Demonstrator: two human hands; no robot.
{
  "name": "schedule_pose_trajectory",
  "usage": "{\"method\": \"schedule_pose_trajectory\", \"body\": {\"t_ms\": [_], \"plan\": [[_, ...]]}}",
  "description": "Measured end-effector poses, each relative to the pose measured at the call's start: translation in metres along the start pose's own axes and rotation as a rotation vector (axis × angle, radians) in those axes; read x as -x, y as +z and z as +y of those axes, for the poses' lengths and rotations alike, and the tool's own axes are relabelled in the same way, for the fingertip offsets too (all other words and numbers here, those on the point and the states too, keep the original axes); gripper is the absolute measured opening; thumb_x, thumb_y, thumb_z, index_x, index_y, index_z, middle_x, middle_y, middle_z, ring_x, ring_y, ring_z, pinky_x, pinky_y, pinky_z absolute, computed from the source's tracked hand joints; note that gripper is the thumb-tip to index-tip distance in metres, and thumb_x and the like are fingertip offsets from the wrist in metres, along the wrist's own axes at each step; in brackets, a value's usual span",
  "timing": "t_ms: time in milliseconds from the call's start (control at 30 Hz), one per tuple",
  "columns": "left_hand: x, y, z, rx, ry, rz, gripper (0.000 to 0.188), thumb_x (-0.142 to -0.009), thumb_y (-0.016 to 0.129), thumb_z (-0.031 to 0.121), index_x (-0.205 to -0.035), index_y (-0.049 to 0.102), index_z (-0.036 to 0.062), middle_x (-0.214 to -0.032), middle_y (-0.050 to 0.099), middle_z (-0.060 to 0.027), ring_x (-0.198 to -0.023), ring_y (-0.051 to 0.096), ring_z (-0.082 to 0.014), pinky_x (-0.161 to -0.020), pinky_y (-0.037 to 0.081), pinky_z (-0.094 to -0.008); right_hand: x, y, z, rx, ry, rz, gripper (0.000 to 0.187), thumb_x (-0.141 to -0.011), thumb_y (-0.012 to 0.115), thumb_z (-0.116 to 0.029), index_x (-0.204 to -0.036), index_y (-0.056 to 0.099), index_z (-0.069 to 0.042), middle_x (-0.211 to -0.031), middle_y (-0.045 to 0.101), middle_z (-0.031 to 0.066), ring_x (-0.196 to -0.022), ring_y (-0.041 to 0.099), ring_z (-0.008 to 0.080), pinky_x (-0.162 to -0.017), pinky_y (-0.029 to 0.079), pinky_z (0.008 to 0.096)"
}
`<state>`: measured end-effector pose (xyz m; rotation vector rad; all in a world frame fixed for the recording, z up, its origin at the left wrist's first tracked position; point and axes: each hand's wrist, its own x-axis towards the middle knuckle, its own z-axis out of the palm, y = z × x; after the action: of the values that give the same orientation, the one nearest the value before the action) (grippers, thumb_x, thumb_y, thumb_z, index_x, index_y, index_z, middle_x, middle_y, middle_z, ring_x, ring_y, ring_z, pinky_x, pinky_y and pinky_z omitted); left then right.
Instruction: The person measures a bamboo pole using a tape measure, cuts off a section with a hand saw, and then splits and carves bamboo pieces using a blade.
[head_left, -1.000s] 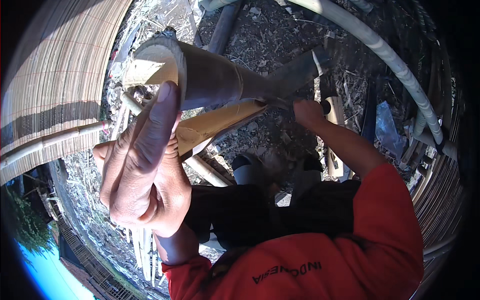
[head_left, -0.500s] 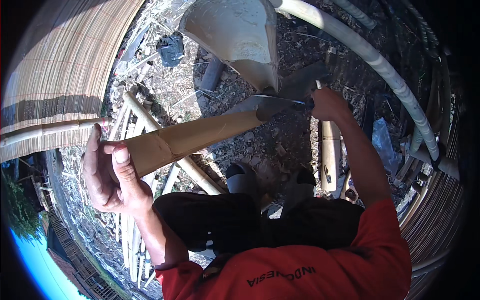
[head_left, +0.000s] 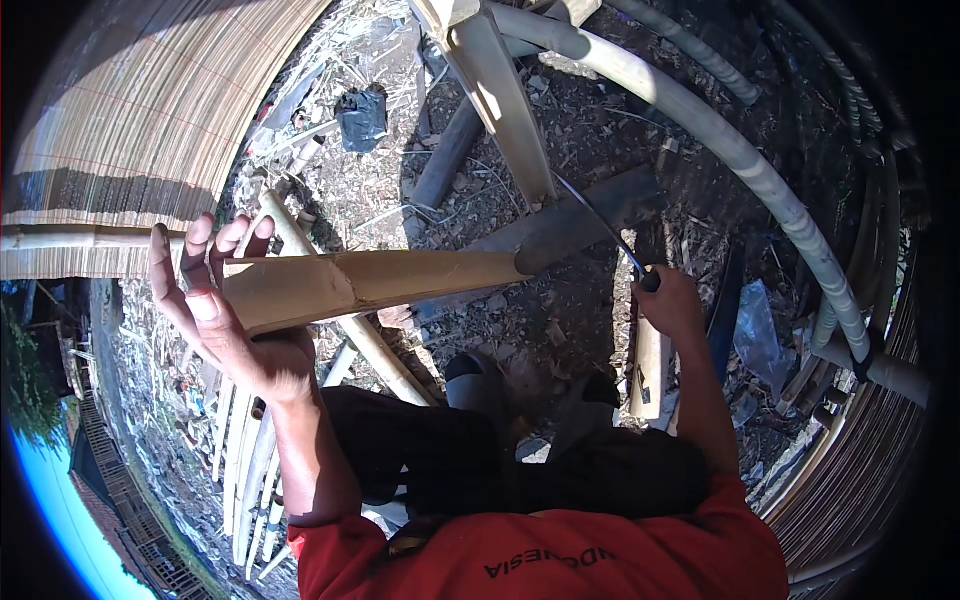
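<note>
A split length of bamboo slants across the middle, its near-left end lying in my left hand. The fingers of that hand are spread apart behind the end, and the thumb shows in front. Its other end meets a dark plank on the ground. My right hand is closed round the dark handle of a machete. The thin blade points up and left, its tip close to the foot of a narrow, pale bamboo piece at the far side.
A thick curved bamboo pole arches over the right. Slatted bamboo blinds hang at the left. Bamboo sticks lie beside my legs. Clear plastic and a black bag lie on the chip-strewn ground.
My right hand has come down nearer me, and the machete blade has turned to slant upward. My left-hand fingers have spread. The far bamboo piece has turned from broad face to narrow side.
</note>
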<state>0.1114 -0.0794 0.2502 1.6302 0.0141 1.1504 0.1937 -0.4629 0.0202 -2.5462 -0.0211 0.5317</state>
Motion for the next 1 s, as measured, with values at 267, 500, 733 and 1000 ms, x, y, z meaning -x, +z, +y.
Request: {"method": "schedule_pose_trajectory", "body": {"t_ms": [267, 500, 733, 1000], "plan": [[0.027, 0.015, 0.018, -0.024, -0.108, 0.219, 0.039, -0.106, 0.057, 0.034, -0.076, 0.046, 0.0132, -0.07, 0.038, 0.0015, -0.065, 0.04, -0.0104, -0.064, 0.038, -0.029, 0.019, -0.018, -0.065, -0.16, -0.22, -0.053, 0.05, -0.091, 0.077, -0.047, -0.093, 0.068, 0.002, -0.071, 0.067, 0.0168, -0.066, 0.068, 0.0302, -0.065, 0.051, 0.0419], [0.066, 0.049, 0.04, -0.259, 0.043, 0.412, 0.041, -0.104, 0.056, 0.033, -0.07, 0.045, 0.0137, -0.068, 0.034, 0.0011, -0.064, 0.038, -0.0109, -0.063, 0.037, -0.0267, 0.098, -0.032, -0.138, -0.706, -0.795, -0.389, 0.042, -0.103, 0.063, -0.038, -0.083, 0.06, -0.002, -0.063, 0.062, 0.017, -0.056, 0.067, 0.0348, -0.052, 0.048, 0.0423], [0.07, 0.032, 0.038, -0.27, 0.003, 0.468, 0.041, -0.101, 0.054, 0.029, -0.068, 0.031, 0.0178, -0.07, 0.026, 0.0026, -0.065, 0.034, -0.0107, -0.064, 0.035, -0.0264, 0.09, -0.004, -0.128, -0.794, -0.647, -0.51, 0.046, -0.1, 0.068, -0.038, -0.073, 0.056, -0.003, -0.055, 0.058, 0.0149, -0.05, 0.065, 0.0342, -0.048, 0.048, 0.0415], [0.079, 0.035, 0.04, -0.226, 0.071, 0.496, 0.032, -0.098, 0.059, 0.021, -0.07, 0.046, 0.011, -0.067, 0.035, -0.0004, -0.066, 0.042, -0.0145, -0.066, 0.043, -0.0313, 0.077, 0.003, -0.113, -0.68, -0.592, -0.471, 0.05, -0.101, 0.066, -0.044, -0.076, 0.065, 0.0, -0.057, 0.062, 0.0186, -0.055, 0.069, 0.0372, -0.049, 0.052, 0.0422]]}}
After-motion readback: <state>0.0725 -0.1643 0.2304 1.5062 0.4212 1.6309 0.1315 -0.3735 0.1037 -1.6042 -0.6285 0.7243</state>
